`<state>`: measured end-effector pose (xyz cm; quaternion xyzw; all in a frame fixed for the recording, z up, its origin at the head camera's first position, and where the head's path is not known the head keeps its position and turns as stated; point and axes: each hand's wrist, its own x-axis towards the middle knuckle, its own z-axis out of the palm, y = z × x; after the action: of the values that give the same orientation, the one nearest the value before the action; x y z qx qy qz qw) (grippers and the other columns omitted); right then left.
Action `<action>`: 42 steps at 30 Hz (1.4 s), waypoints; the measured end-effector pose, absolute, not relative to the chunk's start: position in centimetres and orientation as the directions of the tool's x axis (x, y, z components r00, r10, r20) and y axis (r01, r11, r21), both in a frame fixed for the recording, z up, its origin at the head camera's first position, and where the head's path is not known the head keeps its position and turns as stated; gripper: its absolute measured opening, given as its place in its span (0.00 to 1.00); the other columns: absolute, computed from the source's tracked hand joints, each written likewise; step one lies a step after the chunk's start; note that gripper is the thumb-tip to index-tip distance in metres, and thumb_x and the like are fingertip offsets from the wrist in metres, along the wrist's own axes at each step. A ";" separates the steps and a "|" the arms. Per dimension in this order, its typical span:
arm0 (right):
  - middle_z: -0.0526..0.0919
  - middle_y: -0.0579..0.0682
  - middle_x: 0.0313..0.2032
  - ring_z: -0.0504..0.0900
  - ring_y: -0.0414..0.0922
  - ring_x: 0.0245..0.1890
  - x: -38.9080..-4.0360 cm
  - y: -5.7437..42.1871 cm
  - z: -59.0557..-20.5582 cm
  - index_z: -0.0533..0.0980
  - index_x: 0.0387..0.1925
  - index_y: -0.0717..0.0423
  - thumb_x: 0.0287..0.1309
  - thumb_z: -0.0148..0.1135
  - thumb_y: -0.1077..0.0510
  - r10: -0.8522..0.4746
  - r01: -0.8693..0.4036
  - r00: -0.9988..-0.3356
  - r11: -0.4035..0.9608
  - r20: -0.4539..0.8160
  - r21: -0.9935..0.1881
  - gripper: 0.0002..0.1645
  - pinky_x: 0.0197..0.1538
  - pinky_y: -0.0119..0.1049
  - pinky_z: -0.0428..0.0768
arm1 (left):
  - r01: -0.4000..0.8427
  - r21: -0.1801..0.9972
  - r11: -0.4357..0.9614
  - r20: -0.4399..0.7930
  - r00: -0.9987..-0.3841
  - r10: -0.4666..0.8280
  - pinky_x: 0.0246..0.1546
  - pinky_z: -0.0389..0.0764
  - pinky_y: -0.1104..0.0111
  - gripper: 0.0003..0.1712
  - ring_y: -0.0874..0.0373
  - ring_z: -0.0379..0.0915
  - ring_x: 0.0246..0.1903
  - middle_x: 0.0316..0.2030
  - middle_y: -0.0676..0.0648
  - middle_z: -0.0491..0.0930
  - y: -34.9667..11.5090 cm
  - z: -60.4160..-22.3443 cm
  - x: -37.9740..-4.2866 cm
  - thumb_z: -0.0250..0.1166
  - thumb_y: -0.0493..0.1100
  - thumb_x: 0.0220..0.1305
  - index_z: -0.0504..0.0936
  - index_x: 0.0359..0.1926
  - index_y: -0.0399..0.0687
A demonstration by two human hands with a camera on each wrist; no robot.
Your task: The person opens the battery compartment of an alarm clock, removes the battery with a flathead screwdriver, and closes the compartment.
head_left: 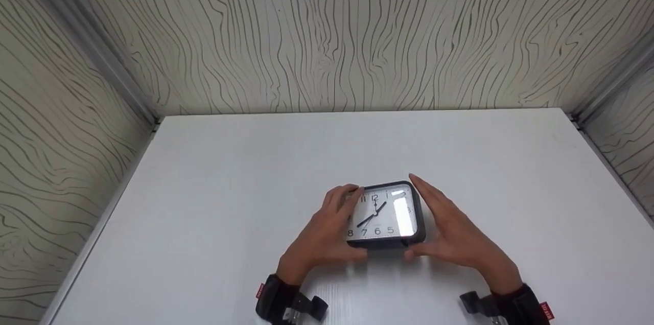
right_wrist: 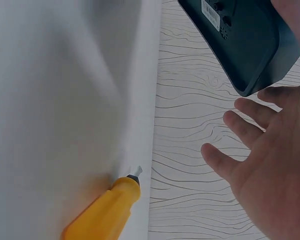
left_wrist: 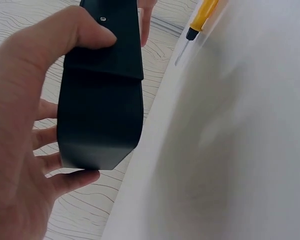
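A square clock (head_left: pixel 376 214) with a dark rim, white face and black numerals is held tilted over the white table. My left hand (head_left: pixel 329 225) grips its left side, fingers over the upper edge and thumb along the lower one. The left wrist view shows that thumb pressed on the dark case (left_wrist: pixel 100 110). My right hand (head_left: pixel 452 230) is at the clock's right side, its fingers extended and its thumb near the lower corner. In the right wrist view, those fingers (right_wrist: pixel 245 129) spread beside the clock's dark back (right_wrist: pixel 240 40), which bears a barcode label.
A yellow-handled screwdriver (left_wrist: pixel 204 15) shows on the white surface in the left wrist view. A yellow screwdriver (right_wrist: pixel 107 207) also appears large in the right wrist view; the head view shows none. Wood-patterned walls (head_left: pixel 327 33) enclose the white table (head_left: pixel 204 202) at the back and sides.
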<state>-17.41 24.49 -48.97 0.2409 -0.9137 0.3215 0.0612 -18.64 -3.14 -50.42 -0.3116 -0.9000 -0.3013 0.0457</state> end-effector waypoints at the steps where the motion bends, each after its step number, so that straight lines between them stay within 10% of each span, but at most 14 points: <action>1: 0.57 0.46 0.75 0.60 0.54 0.72 -17.5 24.5 -48.9 0.46 0.77 0.42 0.20 0.81 0.33 -0.402 -0.477 -0.878 0.672 0.261 -0.567 0.81 0.67 0.58 0.66 | 0.588 0.518 0.621 0.270 -0.801 0.534 0.56 0.76 0.67 0.64 0.55 0.53 0.69 0.71 0.52 0.55 -3.1 -50.4 -18.6 0.72 0.63 0.39 0.54 0.75 0.51; 7: 0.55 0.44 0.75 0.56 0.48 0.74 -17.5 24.4 -48.6 0.45 0.77 0.41 0.22 0.82 0.37 -0.416 -0.461 -0.879 0.620 0.233 -0.635 0.80 0.68 0.57 0.64 | 0.599 0.534 0.597 0.282 -0.792 0.542 0.56 0.75 0.68 0.63 0.55 0.54 0.69 0.71 0.50 0.55 -3.2 -50.2 -18.7 0.73 0.61 0.39 0.54 0.75 0.51; 15: 0.55 0.46 0.74 0.52 0.40 0.75 -17.8 24.5 -48.5 0.44 0.77 0.45 0.27 0.84 0.47 -0.479 -0.494 -0.844 0.519 0.242 -0.697 0.78 0.70 0.21 0.51 | 0.561 0.572 0.598 0.260 -0.816 0.517 0.55 0.75 0.69 0.63 0.58 0.58 0.66 0.72 0.51 0.53 -3.4 -50.0 -18.4 0.73 0.57 0.39 0.53 0.76 0.55; 42: 0.71 0.47 0.62 0.75 0.39 0.57 -17.5 24.4 -48.1 0.56 0.73 0.51 0.26 0.85 0.52 -0.440 -0.575 -0.807 0.434 0.393 -0.694 0.70 0.63 0.28 0.71 | 0.554 0.599 0.579 0.221 -0.808 0.546 0.52 0.75 0.72 0.62 0.59 0.67 0.57 0.72 0.48 0.53 -2.9 -49.7 -18.1 0.72 0.56 0.43 0.48 0.77 0.55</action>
<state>-17.47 24.44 -48.09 0.3009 -0.8433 0.4388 0.0765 -18.08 -2.90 -49.73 -0.3094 -0.8884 -0.3391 0.0062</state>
